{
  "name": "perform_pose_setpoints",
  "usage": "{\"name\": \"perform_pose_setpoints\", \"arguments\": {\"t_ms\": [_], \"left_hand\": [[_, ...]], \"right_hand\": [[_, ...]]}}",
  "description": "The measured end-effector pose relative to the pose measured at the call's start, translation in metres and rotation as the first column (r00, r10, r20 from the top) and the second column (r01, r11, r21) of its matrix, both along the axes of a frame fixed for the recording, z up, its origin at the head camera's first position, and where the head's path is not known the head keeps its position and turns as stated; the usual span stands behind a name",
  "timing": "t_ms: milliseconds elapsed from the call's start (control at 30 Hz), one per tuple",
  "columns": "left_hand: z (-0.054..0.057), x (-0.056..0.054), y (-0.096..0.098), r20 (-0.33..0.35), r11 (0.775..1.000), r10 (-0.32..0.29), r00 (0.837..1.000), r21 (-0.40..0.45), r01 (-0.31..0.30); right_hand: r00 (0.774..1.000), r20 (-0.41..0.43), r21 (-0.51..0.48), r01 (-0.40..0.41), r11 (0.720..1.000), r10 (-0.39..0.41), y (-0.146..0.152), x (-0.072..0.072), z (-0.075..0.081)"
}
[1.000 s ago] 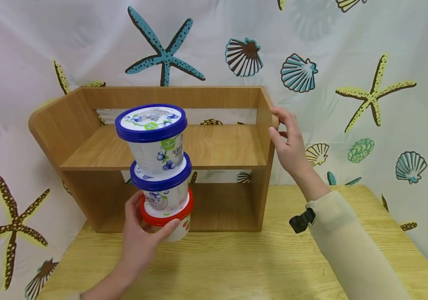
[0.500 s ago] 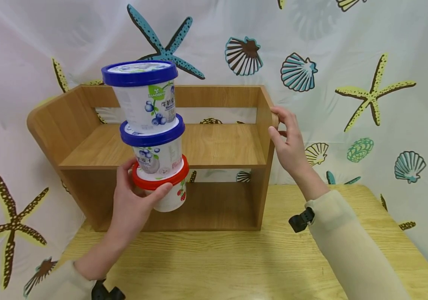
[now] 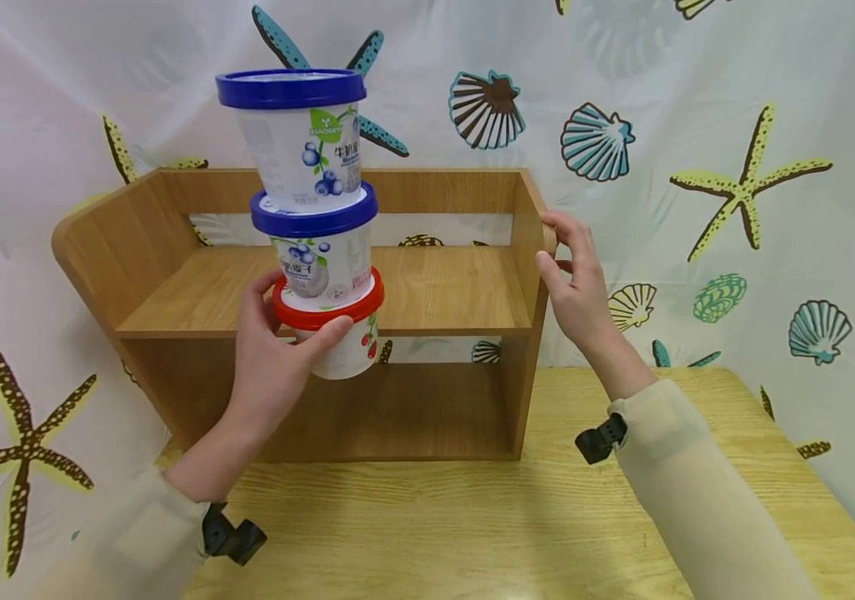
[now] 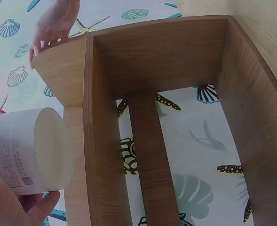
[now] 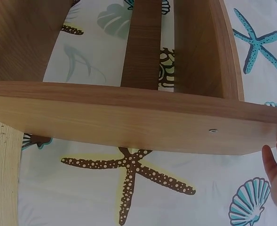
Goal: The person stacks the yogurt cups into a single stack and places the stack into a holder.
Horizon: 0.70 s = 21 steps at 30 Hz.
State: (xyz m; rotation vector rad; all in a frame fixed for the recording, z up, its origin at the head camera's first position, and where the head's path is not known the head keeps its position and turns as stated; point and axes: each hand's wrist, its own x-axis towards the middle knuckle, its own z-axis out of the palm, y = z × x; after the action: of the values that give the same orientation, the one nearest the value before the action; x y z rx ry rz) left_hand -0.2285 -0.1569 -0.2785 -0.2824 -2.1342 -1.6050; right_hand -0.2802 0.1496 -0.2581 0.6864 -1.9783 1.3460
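Note:
My left hand (image 3: 270, 358) grips the lowest of three stacked white tubs, a red-lidded one (image 3: 348, 354), around its side near the lid. On it stand a blue-lidded tub (image 3: 341, 262) and a larger blue-lidded tub (image 3: 285, 154), both printed with blueberries. The stack is held up in front of the two-tier wooden shelf (image 3: 450, 292), overlapping its upper board in the head view. The left wrist view shows the red-lidded tub's pale underside (image 4: 54, 148) beside the upper board's front edge. My right hand (image 3: 581, 292) holds the front edge of the shelf's right side panel (image 3: 530, 250).
The shelf stands on a light wooden table (image 3: 427, 525) that extends in front of it and to its right. Behind hangs a white curtain (image 3: 660, 67) printed with starfish and shells. Black cameras are strapped to both wrists.
My left hand has raised the stack of tubs from around the lower tier to the height of the upper board, first drifting left, then slightly right. The right hand has stayed on the side panel.

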Motion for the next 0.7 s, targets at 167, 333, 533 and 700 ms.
{"name": "perform_pose_setpoints", "arguments": {"t_ms": [167, 333, 533, 700], "left_hand": [[0.002, -0.011, 0.002, -0.013, 1.000, 0.010, 1.000, 0.003, -0.010], [0.002, -0.022, 0.003, -0.020, 1.000, 0.013, 1.000, -0.004, -0.013], [0.002, -0.031, 0.005, -0.015, 0.999, 0.044, 0.999, -0.009, -0.044], [0.001, -0.037, 0.007, 0.000, 0.998, 0.054, 0.999, -0.011, -0.054]], "right_hand": [[1.000, -0.008, -0.008, -0.002, 1.000, 0.002, 0.000, 0.000, 0.000], [1.000, -0.010, -0.012, -0.003, 1.000, 0.003, -0.001, 0.000, -0.001], [1.000, -0.017, -0.015, -0.003, 1.000, 0.003, -0.001, 0.000, -0.001], [1.000, -0.022, -0.019, -0.002, 1.000, 0.001, -0.001, 0.000, -0.001]]}}
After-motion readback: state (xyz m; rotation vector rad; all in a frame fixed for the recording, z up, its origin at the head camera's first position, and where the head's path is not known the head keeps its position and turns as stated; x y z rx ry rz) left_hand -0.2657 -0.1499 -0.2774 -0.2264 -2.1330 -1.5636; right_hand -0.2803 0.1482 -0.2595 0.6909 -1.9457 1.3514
